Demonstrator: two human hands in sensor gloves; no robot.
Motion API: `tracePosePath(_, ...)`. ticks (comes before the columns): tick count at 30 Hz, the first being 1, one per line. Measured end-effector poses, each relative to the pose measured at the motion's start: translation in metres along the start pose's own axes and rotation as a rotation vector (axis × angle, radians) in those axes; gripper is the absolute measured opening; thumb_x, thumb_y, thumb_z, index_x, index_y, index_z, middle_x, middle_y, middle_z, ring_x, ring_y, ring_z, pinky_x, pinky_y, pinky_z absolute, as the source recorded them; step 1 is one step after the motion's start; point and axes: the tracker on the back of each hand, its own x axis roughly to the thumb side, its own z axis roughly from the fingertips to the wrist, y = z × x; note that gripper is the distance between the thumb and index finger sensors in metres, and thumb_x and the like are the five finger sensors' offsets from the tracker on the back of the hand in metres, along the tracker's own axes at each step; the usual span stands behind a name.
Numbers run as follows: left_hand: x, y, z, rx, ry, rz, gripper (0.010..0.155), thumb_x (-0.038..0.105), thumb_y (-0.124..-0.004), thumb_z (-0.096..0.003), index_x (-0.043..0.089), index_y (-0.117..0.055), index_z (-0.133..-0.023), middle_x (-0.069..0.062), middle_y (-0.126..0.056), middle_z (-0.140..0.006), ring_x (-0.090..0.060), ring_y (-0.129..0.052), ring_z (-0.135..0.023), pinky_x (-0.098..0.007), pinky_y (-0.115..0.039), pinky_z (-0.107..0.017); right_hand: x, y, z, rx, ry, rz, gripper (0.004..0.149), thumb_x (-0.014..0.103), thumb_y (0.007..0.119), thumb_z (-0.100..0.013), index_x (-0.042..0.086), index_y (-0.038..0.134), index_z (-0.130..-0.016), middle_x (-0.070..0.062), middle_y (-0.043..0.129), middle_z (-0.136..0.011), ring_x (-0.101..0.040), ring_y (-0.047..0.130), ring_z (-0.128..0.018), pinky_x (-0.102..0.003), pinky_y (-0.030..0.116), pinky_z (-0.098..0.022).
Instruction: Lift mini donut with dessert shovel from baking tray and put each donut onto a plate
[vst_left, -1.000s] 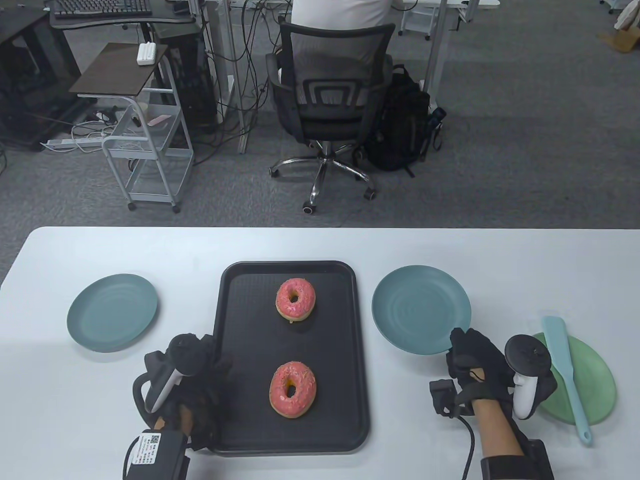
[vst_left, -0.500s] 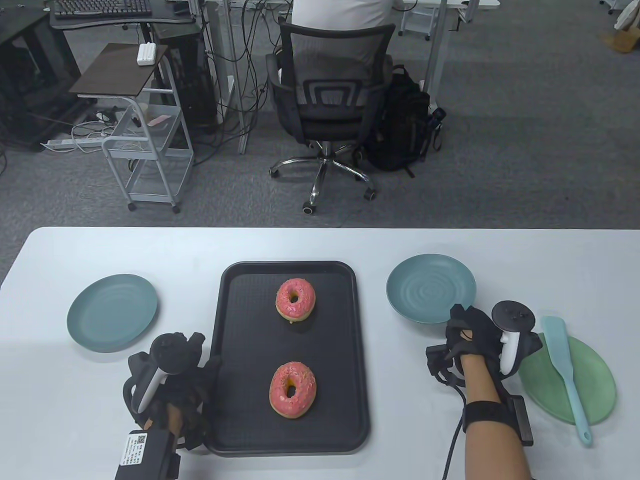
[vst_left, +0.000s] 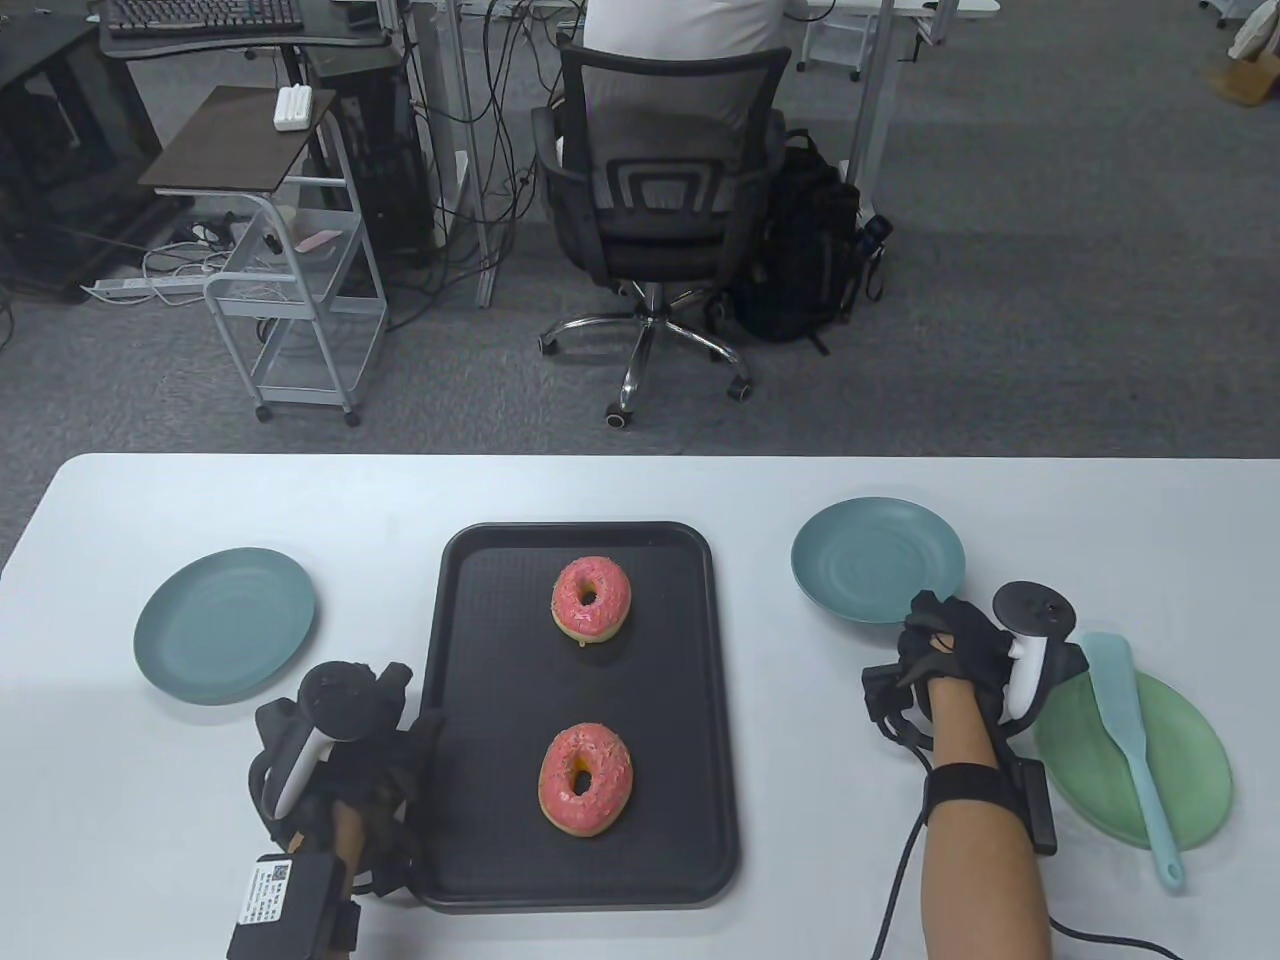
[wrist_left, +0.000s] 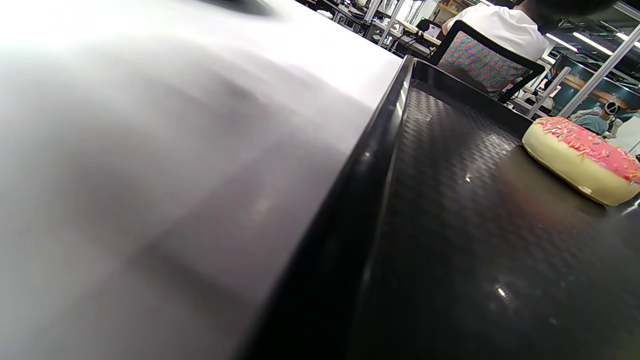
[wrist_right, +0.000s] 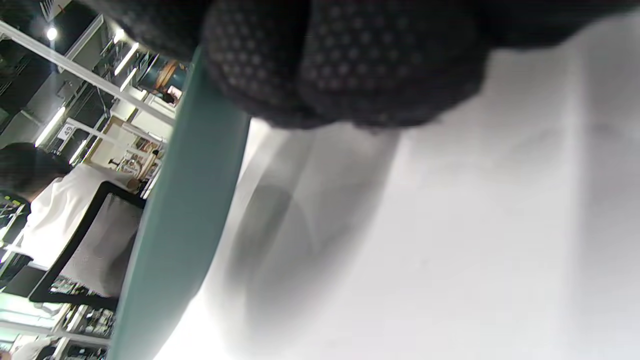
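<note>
Two pink-frosted donuts lie on the black baking tray (vst_left: 500, 650): the far donut (vst_left: 591, 597) and the near donut (vst_left: 586, 778), which also shows in the left wrist view (wrist_left: 582, 160). My right hand (vst_left: 935, 625) pinches the near rim of a teal plate (vst_left: 878, 572), and its gloved fingers (wrist_right: 325, 65) lie on the plate's edge (wrist_right: 185, 210). The pale blue dessert shovel (vst_left: 1125, 720) lies untouched across a light green plate (vst_left: 1195, 775) to the right of that hand. My left hand (vst_left: 400, 720) sits at the tray's left rim (wrist_left: 370, 200); the tracker hides its fingers.
Another teal plate (vst_left: 225, 622) lies left of the tray. Beyond the table's far edge stands an office chair (vst_left: 660, 190) with a seated person, plus a small wheeled cart (vst_left: 290, 290).
My right hand has carried the teal plate away from me and to the right. My left hand has slid left, off the tray's inside to its rim.
</note>
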Motion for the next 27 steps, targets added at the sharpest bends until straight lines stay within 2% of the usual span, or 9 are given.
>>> tracePosePath(13, -0.001, 0.001, -0.001, 0.007, -0.002, 0.003, 0.074, 0.066, -0.069, -0.0351, 0.043, -0.042, -0.099, -0.002, -0.028, -0.111, -0.038, -0.035, -0.105, -0.059, -0.035, -0.076, 0.014, 0.041, -0.009, 0.072, -0.017, 0.089, 0.044, 0.044, 0.075, -0.050, 0.005, 0.086, -0.066, -0.007, 0.101, -0.039, -0.020, 0.099, -0.021, -0.037, 0.089, -0.018)
tracePosePath(20, -0.001, 0.001, -0.001, 0.003, 0.008, -0.002, 0.074, 0.066, -0.069, -0.0346, 0.044, -0.042, -0.099, -0.002, -0.029, -0.112, -0.038, -0.035, -0.105, -0.060, -0.035, -0.075, 0.009, 0.053, -0.019, 0.062, 0.021, 0.200, 0.043, 0.045, 0.076, -0.050, 0.006, 0.090, -0.061, -0.004, 0.102, -0.031, -0.017, 0.100, -0.013, -0.035, 0.090, -0.014)
tracePosePath(27, -0.004, 0.001, -0.003, 0.001, 0.022, -0.006, 0.074, 0.066, -0.069, -0.0352, 0.042, -0.042, -0.099, -0.002, -0.028, -0.111, -0.037, -0.034, -0.105, -0.059, -0.035, -0.076, 0.008, 0.059, -0.023, 0.103, 0.023, 0.281, 0.044, 0.047, 0.079, -0.047, 0.006, 0.091, -0.058, -0.004, 0.102, -0.028, -0.017, 0.099, -0.011, -0.032, 0.088, -0.010)
